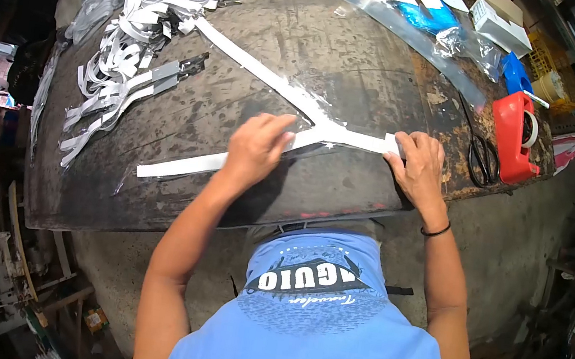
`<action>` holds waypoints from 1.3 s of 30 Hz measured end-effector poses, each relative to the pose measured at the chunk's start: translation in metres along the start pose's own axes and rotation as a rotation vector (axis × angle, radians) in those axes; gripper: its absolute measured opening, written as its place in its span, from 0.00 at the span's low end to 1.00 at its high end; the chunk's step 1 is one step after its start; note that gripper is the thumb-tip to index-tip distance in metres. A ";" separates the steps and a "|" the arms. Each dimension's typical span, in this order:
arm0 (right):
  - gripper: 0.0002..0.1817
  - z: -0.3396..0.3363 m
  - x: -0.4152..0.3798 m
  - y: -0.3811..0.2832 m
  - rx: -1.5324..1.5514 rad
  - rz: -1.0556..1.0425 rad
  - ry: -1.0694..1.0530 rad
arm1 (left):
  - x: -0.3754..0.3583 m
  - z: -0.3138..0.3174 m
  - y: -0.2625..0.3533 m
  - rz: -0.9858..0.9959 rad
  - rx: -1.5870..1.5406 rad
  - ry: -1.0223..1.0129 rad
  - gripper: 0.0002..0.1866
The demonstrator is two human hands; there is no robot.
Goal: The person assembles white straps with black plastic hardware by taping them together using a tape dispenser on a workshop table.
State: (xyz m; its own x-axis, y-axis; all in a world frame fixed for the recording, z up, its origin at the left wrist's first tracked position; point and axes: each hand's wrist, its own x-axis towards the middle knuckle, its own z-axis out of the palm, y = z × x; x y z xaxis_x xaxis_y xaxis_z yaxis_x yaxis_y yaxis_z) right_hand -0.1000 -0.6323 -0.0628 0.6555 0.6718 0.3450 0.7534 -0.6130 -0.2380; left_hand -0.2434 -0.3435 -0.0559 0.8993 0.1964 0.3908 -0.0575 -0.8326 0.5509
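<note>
A white Y-shaped strap [328,133], with a clear plastic film showing along its edges, lies flat on the dark worktable. My right hand [417,166] grips the short right-hand end of this strap, thumb below and fingers over it. My left hand [257,148] is over the lower branch, just left of the fork. Its index finger and thumb are bent and a little apart, with nothing visible between them. From beneath that hand the lower branch runs to the left, and the upper branch reaches toward a pile of white straps [132,35].
A red tape dispenser [512,136] and black scissors [482,160] lie right of my right hand. Along the back are a long clear plastic strip [394,32], blue-and-white packaging [425,15] and a white box [500,27]. The worktable [240,206] ends close to my body.
</note>
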 end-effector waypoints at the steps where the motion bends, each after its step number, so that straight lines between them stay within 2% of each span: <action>1: 0.23 -0.002 -0.003 -0.002 0.009 0.026 0.001 | 0.003 0.019 0.000 0.022 0.013 -0.015 0.13; 3: 0.20 -0.005 -0.011 -0.002 0.024 0.079 0.003 | 0.008 0.043 0.007 0.076 0.063 -0.024 0.11; 8: 0.21 -0.019 -0.030 0.003 -0.033 0.198 0.006 | 0.016 0.059 0.023 0.140 0.081 -0.078 0.11; 11: 0.23 -0.025 -0.036 0.008 -0.068 0.211 0.006 | 0.023 0.058 0.028 0.154 0.093 -0.057 0.14; 13: 0.26 -0.027 -0.037 0.005 -0.071 0.199 -0.006 | 0.026 0.058 0.028 0.237 0.119 -0.130 0.19; 14: 0.30 -0.027 -0.036 0.000 -0.140 0.193 -0.051 | 0.024 0.062 0.028 0.238 0.119 -0.131 0.19; 16: 0.34 -0.025 -0.039 -0.003 -0.198 0.167 -0.088 | 0.021 0.069 0.024 0.208 0.253 -0.239 0.27; 18: 0.39 -0.016 -0.045 0.001 -0.236 0.275 -0.359 | 0.022 0.061 0.024 0.127 0.187 -0.319 0.31; 19: 0.38 -0.016 -0.045 0.001 -0.232 0.310 -0.374 | 0.026 0.055 0.020 0.098 0.191 -0.318 0.31; 21: 0.38 -0.015 -0.043 0.001 -0.225 0.297 -0.366 | 0.031 0.047 0.006 0.063 0.196 -0.323 0.32; 23: 0.38 -0.018 -0.045 0.000 -0.243 0.294 -0.356 | 0.041 0.049 -0.014 0.020 0.307 -0.497 0.33; 24: 0.38 -0.020 -0.046 0.000 -0.252 0.300 -0.363 | 0.045 0.045 -0.019 0.061 0.329 -0.540 0.35; 26: 0.38 -0.022 -0.046 -0.001 -0.205 0.295 -0.258 | 0.047 0.044 -0.019 0.041 0.278 -0.509 0.32; 27: 0.34 -0.025 -0.045 -0.006 -0.197 0.246 -0.123 | 0.048 0.042 -0.016 0.049 0.269 -0.514 0.32; 28: 0.34 -0.028 -0.045 -0.011 -0.203 0.256 -0.128 | 0.048 0.040 -0.013 0.119 0.209 -0.313 0.29; 29: 0.31 -0.032 -0.044 -0.016 -0.107 0.275 -0.066 | 0.049 0.039 -0.010 0.187 0.148 -0.109 0.26; 31: 0.22 -0.037 -0.036 -0.024 0.079 0.240 0.054 | 0.045 0.036 0.006 0.212 0.060 -0.102 0.23; 32: 0.22 -0.034 -0.031 -0.027 0.074 0.243 0.050 | 0.044 0.037 0.015 0.230 -0.021 -0.086 0.21; 34: 0.21 -0.023 -0.022 -0.034 0.867 0.620 -0.224 | 0.045 0.046 0.026 0.307 -0.083 -0.026 0.19; 35: 0.21 -0.016 -0.018 -0.034 0.863 0.622 -0.224 | 0.043 0.050 0.028 0.305 -0.115 -0.088 0.19; 37: 0.19 -0.005 -0.009 -0.034 1.551 0.847 -0.362 | 0.043 0.057 0.031 0.308 -0.135 -0.133 0.15; 38: 0.19 -0.004 -0.006 -0.036 1.550 0.847 -0.356 | 0.043 0.058 0.031 0.313 -0.138 -0.133 0.15; 39: 0.18 -0.002 -0.004 -0.037 1.673 0.908 -0.364 | 0.043 0.059 0.032 0.307 -0.112 -0.175 0.13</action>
State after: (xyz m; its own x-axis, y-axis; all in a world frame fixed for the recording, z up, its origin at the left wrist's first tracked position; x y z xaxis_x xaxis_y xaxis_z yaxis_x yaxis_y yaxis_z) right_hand -0.1307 -0.6127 -0.0529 0.6293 0.6078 -0.4843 -0.6301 0.0343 -0.7757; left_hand -0.1811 -0.3920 -0.0650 0.8928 -0.1533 0.4235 -0.3744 -0.7751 0.5089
